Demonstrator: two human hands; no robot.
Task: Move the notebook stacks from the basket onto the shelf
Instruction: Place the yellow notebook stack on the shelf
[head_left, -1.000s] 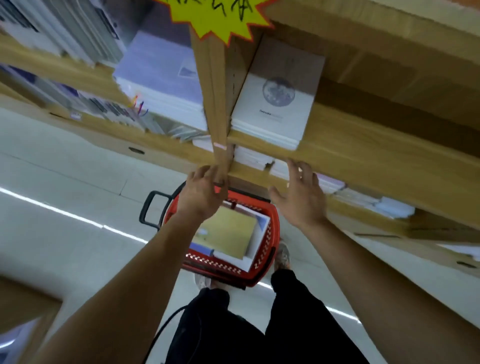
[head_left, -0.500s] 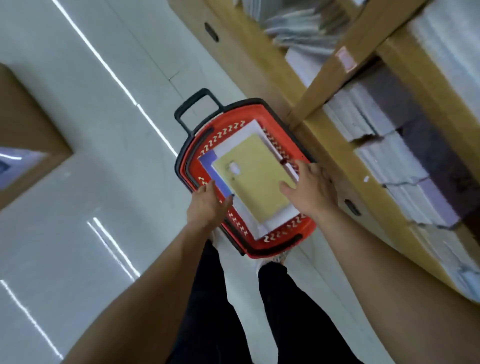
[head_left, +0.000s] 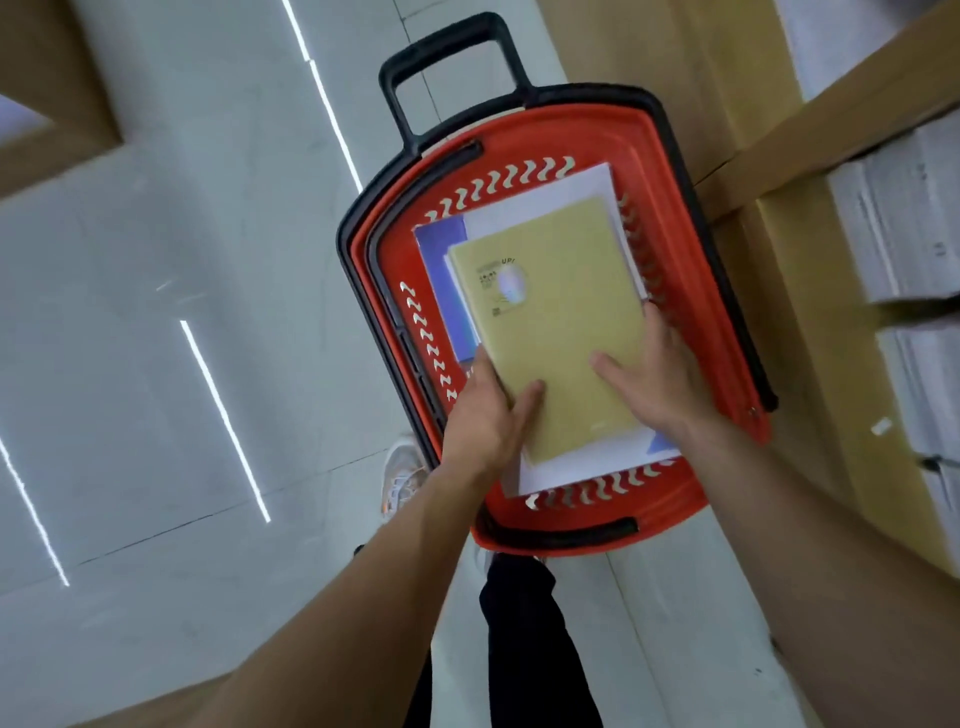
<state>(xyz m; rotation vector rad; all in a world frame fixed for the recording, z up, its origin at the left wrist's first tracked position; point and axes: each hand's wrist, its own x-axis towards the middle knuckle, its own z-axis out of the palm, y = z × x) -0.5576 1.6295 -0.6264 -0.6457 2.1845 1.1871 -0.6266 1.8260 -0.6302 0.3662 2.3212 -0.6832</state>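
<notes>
A red basket (head_left: 675, 171) with a black rim and pull handle stands on the floor below me. Inside lies a yellow notebook stack (head_left: 556, 312) on top of white and blue notebooks (head_left: 441, 270). My left hand (head_left: 488, 415) grips the yellow stack's left edge, thumb on the cover and fingers tucked under it. My right hand (head_left: 654, 379) holds the right edge, thumb flat on the cover and fingers down the side. The wooden shelf (head_left: 810, 291) runs along the right.
White notebook stacks (head_left: 898, 228) fill the lower shelf at the right. Grey tiled floor (head_left: 182, 364) stretches to the left, with a wooden fixture (head_left: 62, 104) at the top left. My legs and a shoe (head_left: 402, 480) are just below the basket.
My view dropped from the shelf to the basket. Both hands came down from the shelf edge, reached into the basket and took hold of the yellow stack's sides.
</notes>
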